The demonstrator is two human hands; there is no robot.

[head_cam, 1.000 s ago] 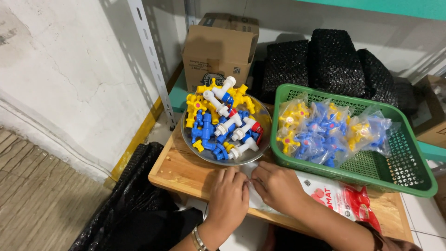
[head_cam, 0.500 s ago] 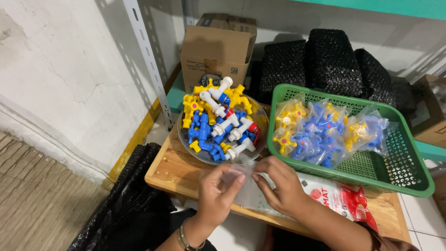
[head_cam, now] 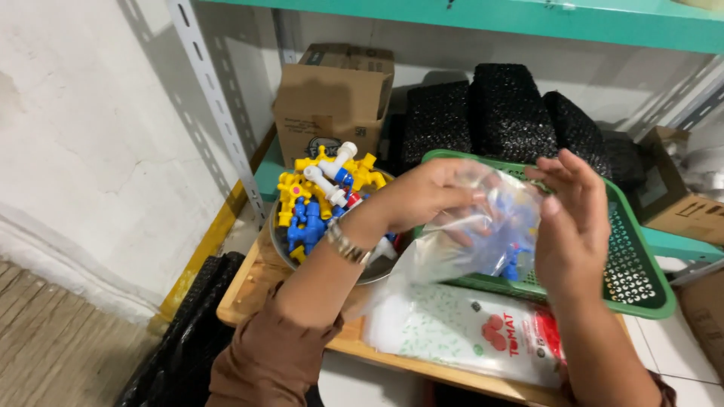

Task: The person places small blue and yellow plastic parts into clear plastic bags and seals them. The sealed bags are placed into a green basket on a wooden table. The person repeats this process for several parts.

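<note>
- My left hand (head_cam: 430, 197) is raised in front of me, its fingers curled shut on the upper edge of a clear plastic bag (head_cam: 471, 234).
- My right hand (head_cam: 573, 218) is up on the other side of the same bag; the fingers are spread and mostly straight, the palm turned toward the bag, touching its right edge. I cannot tell for sure whether they pinch the film or only rest against it.
- The bag hangs between my two hands, above the near left corner of a green basket (head_cam: 641, 279). Through the film I see blurred blue shapes; whether they are inside the bag or lying behind it in the basket I cannot tell.
- There is a metal watch band (head_cam: 345, 243) on my left wrist, and a brown sleeve (head_cam: 275, 354) covers that forearm.
- Just beside my left hand, to its left, a round metal bowl (head_cam: 369, 273) stands on the wooden counter (head_cam: 249, 283), heaped with small yellow, blue and white plastic taps (head_cam: 320, 200).
- Below the bag, a flat stack of empty printed bags (head_cam: 471, 332), white with green specks and a red patch, lies on the counter, its top edge against the basket.
- Behind the bowl stands an open cardboard box (head_cam: 332, 98); next to it, behind the basket, are black mesh bundles (head_cam: 513, 113).
- A teal shelf (head_cam: 528, 15) runs overhead, and a perforated metal post (head_cam: 207, 98) slants along the white wall at the left.
</note>
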